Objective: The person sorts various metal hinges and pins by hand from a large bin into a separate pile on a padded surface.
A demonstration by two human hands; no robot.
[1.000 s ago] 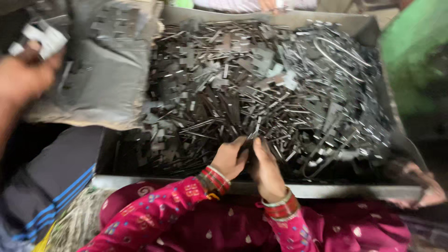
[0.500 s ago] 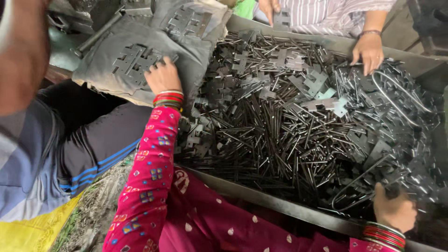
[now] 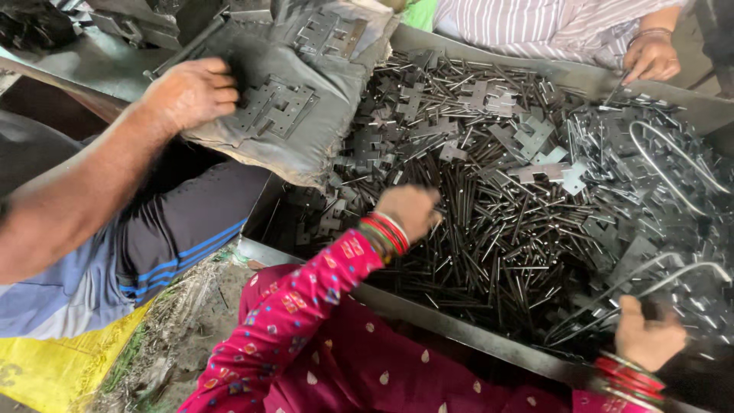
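A deep heap of dark metal pins [image 3: 489,252], thin and straight, fills the middle of a long steel tray [image 3: 451,325], lying criss-cross in every direction. The left hand [image 3: 409,210] rests on top of this heap, knuckles up, fingers curled down among the pins. Flat stamped metal plates [image 3: 527,145] with notched, stepped outlines are mixed in above and to the right. The right hand [image 3: 646,336] sits at the tray's near right corner, closed around bent wire loops [image 3: 657,279] that arch over the pile.
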